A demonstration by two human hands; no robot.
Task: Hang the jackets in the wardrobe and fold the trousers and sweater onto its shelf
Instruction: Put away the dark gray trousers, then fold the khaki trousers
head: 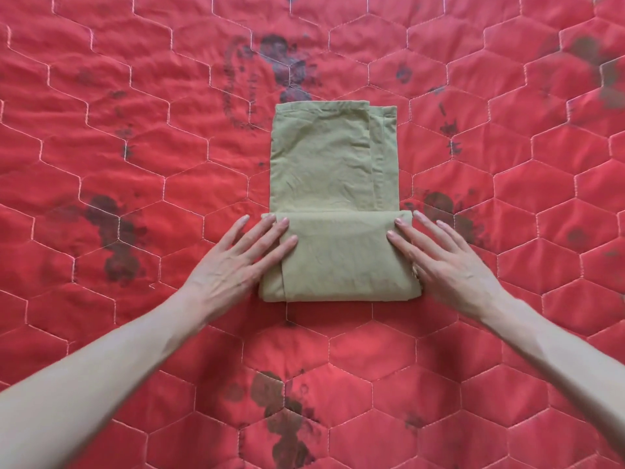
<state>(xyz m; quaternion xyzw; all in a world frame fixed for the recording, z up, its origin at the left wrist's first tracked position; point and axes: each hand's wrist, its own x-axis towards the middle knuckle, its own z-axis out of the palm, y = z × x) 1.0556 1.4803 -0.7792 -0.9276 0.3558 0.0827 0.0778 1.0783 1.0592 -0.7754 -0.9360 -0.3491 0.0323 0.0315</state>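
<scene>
Both flat, gripping nothing, your left hand (243,262) and right hand (439,262) press the part-folded olive trousers (333,204) mid-frame on the red quilt (135,147); likely next, fold upward again.

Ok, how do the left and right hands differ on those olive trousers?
The left hand lies mostly on the red quilt, only its fingertips on the folded trousers; the right hand overlaps the fold's right edge more. The left points up-right, the right up-left. Both lie flat, fingers straight, pressing the near fold.
</scene>
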